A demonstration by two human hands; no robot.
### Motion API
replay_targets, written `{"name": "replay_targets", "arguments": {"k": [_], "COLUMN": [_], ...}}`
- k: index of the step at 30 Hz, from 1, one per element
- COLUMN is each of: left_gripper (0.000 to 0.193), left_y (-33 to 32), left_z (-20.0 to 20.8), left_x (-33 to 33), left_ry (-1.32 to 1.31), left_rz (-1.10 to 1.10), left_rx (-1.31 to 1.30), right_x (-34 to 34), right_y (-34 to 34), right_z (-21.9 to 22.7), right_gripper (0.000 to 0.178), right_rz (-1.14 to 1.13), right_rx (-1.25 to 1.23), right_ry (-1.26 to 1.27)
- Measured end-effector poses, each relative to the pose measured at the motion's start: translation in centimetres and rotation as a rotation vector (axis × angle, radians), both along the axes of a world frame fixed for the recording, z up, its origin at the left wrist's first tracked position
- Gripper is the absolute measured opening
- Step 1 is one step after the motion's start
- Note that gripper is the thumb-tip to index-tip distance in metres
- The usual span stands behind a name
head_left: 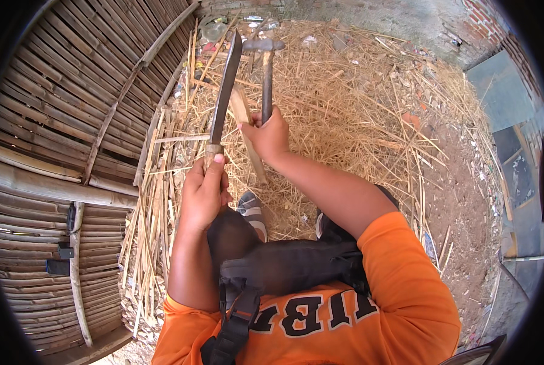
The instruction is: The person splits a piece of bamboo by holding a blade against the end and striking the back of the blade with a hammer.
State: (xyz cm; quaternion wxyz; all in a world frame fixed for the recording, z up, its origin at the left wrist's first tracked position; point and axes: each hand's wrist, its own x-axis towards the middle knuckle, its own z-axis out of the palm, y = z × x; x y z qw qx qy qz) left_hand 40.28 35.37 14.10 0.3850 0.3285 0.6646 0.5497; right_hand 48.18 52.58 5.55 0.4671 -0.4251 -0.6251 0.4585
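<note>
My left hand [203, 191] is closed around the wooden handle of a machete [224, 91], its long dark blade pointing up and away from me. Fingers wrapped, my right hand [269, 139] grips the shaft of a hammer [267, 85], whose metal head is at the far end close to the machete's tip. Between the two hands runs a pale split piece of wood or bamboo [241, 108], slanting down toward my feet. My right thumb overlaps this piece; whether the hand also grips it, I cannot tell.
Straw and split strips [339, 115] cover the ground ahead. More long strips [153, 243] lie along the bamboo slat wall [53, 109] on the left. A brick and plaster wall [399, 24] stands at the back, with grey panels [500, 88] on the right. My sandalled foot [252, 213] is below.
</note>
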Motion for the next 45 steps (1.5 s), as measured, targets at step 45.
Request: {"name": "replay_targets", "arguments": {"k": [45], "left_gripper": [0.038], "left_y": [2.6], "left_z": [3.4], "left_x": [2.6], "left_ry": [0.287], "left_rz": [-0.205], "left_rx": [-0.016], "right_x": [21.7], "right_y": [0.1], "right_z": [20.4], "right_gripper": [0.037], "right_rz": [-0.058], "right_rx": [0.715], "right_ry": [-0.628]}}
